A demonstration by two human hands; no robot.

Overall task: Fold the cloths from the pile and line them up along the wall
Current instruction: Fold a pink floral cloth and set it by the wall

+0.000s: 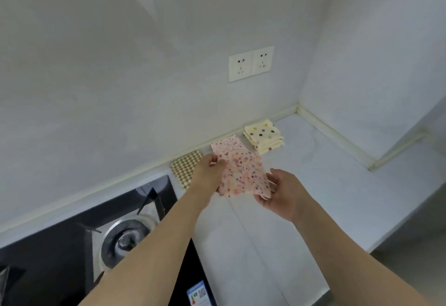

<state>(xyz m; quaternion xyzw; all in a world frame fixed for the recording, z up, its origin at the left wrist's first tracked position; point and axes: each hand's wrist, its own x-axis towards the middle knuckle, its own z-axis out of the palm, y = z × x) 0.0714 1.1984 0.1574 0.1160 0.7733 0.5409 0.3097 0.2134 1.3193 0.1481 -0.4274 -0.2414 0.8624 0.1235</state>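
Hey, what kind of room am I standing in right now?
Most likely a home kitchen: a black glass gas hob with a metal burner is set into a pale stone worktop, with a white double wall socket above.

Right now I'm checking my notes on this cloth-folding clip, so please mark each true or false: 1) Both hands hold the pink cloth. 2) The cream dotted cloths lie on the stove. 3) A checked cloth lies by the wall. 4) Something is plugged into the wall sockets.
1) True: the left hand and right hand both hold the pink cloth.
2) False: the cream dotted cloths are stacked on the counter near the corner; the stove is far left.
3) True: the checked cloth lies there.
4) False: the wall sockets are empty.
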